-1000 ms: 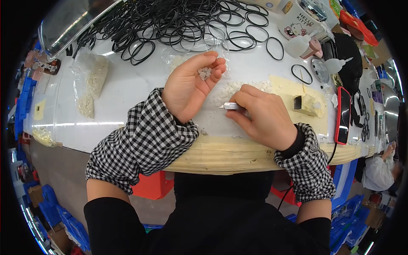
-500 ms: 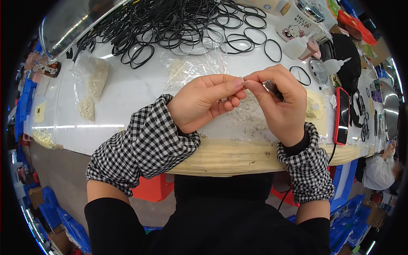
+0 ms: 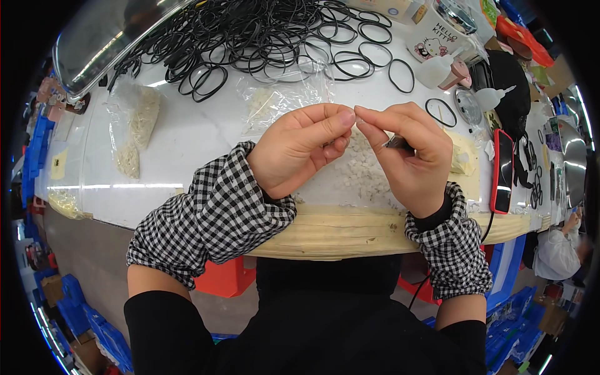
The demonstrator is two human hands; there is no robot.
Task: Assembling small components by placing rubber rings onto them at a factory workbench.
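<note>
My left hand (image 3: 305, 149) is closed, thumb pressed on the index finger, over the table's near side. Close against its fingertips, my right hand (image 3: 414, 156) makes a pinch with thumb and index finger. Whatever lies between the fingertips is too small to make out. A dark, shiny object (image 3: 399, 143) is partly visible inside my right hand's curled fingers; its kind is hidden. Beneath the hands spreads a pile of small whitish pieces (image 3: 362, 170). Just beyond my left hand lies a clear plastic bag (image 3: 265, 103) with similar pale bits in it.
Black rubber-like loops (image 3: 250, 31) heap up at the far side. Another bag of pale pieces (image 3: 142, 122) lies at left. To the right are a red-edged phone (image 3: 502, 172) on a cable, white squeeze bottles (image 3: 494, 97) and a white cup (image 3: 431, 40). Wooden edging (image 3: 331, 234) borders the table.
My hands have drawn slightly apart at the fingertips, and the right index finger has straightened a little. More of the whitish pile shows between them.
</note>
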